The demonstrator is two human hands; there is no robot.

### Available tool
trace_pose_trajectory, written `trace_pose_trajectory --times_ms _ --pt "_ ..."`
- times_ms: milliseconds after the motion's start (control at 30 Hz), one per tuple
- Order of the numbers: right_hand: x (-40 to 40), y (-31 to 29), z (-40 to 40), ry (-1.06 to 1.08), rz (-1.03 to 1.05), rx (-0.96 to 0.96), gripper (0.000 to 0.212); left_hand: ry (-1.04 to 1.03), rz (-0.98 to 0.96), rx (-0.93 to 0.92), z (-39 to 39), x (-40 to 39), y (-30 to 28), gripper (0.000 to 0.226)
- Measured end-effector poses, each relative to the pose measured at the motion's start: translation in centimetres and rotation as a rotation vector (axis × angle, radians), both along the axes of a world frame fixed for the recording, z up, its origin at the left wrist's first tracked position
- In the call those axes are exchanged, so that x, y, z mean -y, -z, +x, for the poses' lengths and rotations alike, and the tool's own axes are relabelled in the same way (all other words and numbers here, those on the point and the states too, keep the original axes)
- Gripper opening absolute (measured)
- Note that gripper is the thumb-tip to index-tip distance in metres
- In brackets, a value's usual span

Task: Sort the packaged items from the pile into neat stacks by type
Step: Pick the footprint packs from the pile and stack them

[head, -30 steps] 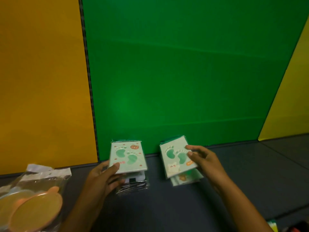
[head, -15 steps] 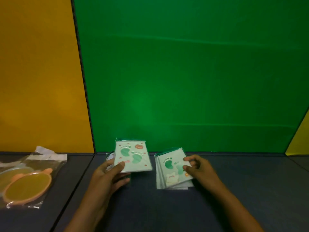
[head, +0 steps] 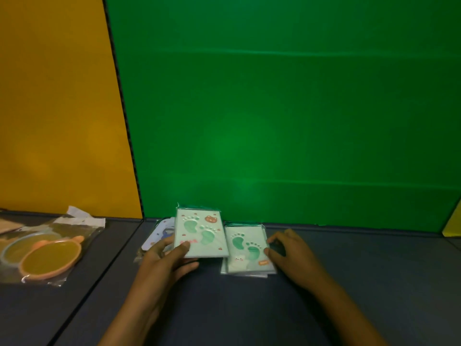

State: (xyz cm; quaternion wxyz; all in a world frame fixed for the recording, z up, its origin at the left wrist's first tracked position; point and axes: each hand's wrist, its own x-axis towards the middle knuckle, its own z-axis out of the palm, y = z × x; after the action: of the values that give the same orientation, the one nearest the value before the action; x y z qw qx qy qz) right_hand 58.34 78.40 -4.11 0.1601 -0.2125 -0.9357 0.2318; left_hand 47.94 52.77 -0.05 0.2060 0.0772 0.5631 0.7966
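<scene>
My left hand [head: 167,262] grips a pale green footprint card pack [head: 200,233] by its lower left corner, thumb on top, holding it tilted just above the floor. Right of it lies a small stack of the same footprint packs [head: 248,250], flat on the dark mat. My right hand [head: 290,250] touches the right edge of that stack with curled fingertips. Behind the held pack, a white and blue packaged item [head: 161,234] peeks out on the mat, mostly hidden.
At the left lie clear bags with round orange dishes [head: 50,257] and a white header card [head: 82,218]. A green wall panel [head: 274,121] and an orange panel [head: 55,108] stand right behind the items. The dark mat [head: 249,308] stretches toward me.
My right hand lowered its footprint pack onto the stack and now rests at the stack's right edge. My left hand still holds its pack, now close beside the stack.
</scene>
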Motion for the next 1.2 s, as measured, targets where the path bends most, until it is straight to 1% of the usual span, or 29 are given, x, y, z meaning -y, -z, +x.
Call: trace_pose_trajectory --times_ms 133,200,367,467,533,600,633,700,800,867,900,1000,1067,1200 --pt "-1.6 -1.2 1.8 0.059 0.210 0.106 0.039 0.034 0.002 -0.001 0.6 -1.9 0.2 0.013" --pt "-2.2 -1.6 2.5 0.091 0.282 0.163 0.047 0.064 -0.013 -0.008 0.8 -2.8 0.4 0.011" --pt "-3.3 -2.0 4.0 0.128 0.325 0.250 0.062 0.142 -0.055 -0.009 1.5 -5.4 1.1 0.013" --pt "-3.7 -1.9 4.6 0.128 0.309 0.262 0.063 0.158 -0.133 -0.056 1.8 -6.8 1.9 0.013" --pt "-3.9 -1.7 4.8 0.122 0.303 0.251 0.060 0.159 -0.213 -0.123 1.6 -7.5 2.7 0.020" --pt "-4.0 -1.5 5.0 0.116 0.296 0.235 0.058 0.128 -0.315 -0.232 1.2 -8.2 3.7 0.030" --pt "-4.1 -1.4 5.1 0.114 0.292 0.227 0.057 0.103 -0.398 -0.316 0.9 -8.4 4.1 0.036" --pt "-4.1 -1.4 5.3 0.108 0.286 0.215 0.055 0.048 -0.627 -0.534 0.5 -8.6 4.5 0.044" --pt "-4.1 -1.4 5.4 0.093 0.262 0.201 0.055 0.002 -0.937 -0.826 0.7 -8.2 4.7 0.047" --pt "-4.0 -1.4 5.3 0.085 0.248 0.192 0.054 -0.013 -1.108 -0.930 1.0 -8.0 4.9 0.052" --pt "-3.9 -1.5 5.3 0.082 0.245 0.188 0.054 -0.014 -1.137 -0.936 1.1 -7.9 5.1 0.053" --pt "-3.3 -1.8 5.1 0.071 0.241 0.179 0.053 -0.011 -1.120 -0.920 1.3 -7.6 5.2 0.053" --pt "-2.6 -2.0 4.9 0.063 0.242 0.175 0.053 -0.026 -1.106 -0.965 1.4 -7.4 4.9 0.051" --pt "-0.6 -2.6 4.4 0.028 0.254 0.149 0.052 -0.040 -0.999 -1.062 1.3 -6.1 3.6 0.044"
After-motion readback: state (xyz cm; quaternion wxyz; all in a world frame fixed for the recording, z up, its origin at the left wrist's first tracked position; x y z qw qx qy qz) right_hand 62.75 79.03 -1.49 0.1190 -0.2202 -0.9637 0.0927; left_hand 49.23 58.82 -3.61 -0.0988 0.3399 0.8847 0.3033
